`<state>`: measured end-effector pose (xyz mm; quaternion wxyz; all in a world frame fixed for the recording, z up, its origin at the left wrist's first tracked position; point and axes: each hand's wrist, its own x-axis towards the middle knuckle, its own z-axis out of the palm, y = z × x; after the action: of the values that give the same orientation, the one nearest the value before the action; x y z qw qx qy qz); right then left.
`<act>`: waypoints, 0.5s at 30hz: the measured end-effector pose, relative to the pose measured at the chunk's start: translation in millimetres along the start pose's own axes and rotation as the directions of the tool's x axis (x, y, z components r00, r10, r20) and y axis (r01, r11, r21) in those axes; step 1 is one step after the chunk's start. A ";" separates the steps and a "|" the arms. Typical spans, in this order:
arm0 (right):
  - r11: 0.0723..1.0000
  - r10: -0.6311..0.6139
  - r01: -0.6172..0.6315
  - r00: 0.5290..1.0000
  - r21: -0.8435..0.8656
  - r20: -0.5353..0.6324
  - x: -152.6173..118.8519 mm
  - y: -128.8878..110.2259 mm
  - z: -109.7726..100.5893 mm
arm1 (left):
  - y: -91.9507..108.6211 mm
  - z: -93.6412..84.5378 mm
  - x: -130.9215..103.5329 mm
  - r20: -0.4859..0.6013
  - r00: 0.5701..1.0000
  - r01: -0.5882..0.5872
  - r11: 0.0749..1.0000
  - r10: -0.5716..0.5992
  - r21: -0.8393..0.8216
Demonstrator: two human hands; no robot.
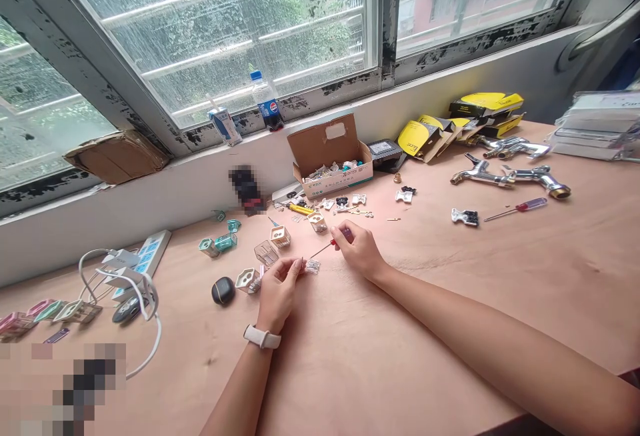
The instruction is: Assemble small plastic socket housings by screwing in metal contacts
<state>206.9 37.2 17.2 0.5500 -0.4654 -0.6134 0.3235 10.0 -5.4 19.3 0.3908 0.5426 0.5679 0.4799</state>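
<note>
My right hand is closed around the red and purple handle of a screwdriver, its thin shaft slanting down to the left. Near the screwdriver's tip lies a small clear and silvery part on the table. My left hand, with a pale band on the wrist, has its fingers pinched together right beside that part. What those fingers hold is too small to make out. Around them are several pencil sharpeners: a cream one, another, and a white one. A clear sharpener case lies between them.
Behind my hands stands an open cardboard box of small parts. A black rounded case lies to the left, beyond it a power strip with white cables. Metal faucets and another screwdriver lie right. A cola bottle stands on the sill.
</note>
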 end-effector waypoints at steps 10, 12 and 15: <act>0.992 -0.028 0.032 0.999 0.119 -0.038 -3.1 -1.9 0.4 | -5.3 -7.3 6.6 -0.046 0.995 0.079 0.986 -0.087 -0.148; 0.984 -0.024 0.029 0.999 0.177 -0.029 -5.1 -2.4 1.6 | -4.3 -7.1 6.5 -0.048 0.995 0.077 0.986 -0.085 -0.148; 0.975 -0.004 0.007 1.000 0.220 -0.015 -7.4 -2.7 3.4 | -0.2 -6.1 4.9 -0.032 0.998 0.051 0.995 -0.054 -0.087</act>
<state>202.7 29.7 16.3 0.6033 -0.4021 -0.5713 0.3846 3.6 -1.3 20.9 0.4164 0.5020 0.5673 0.5027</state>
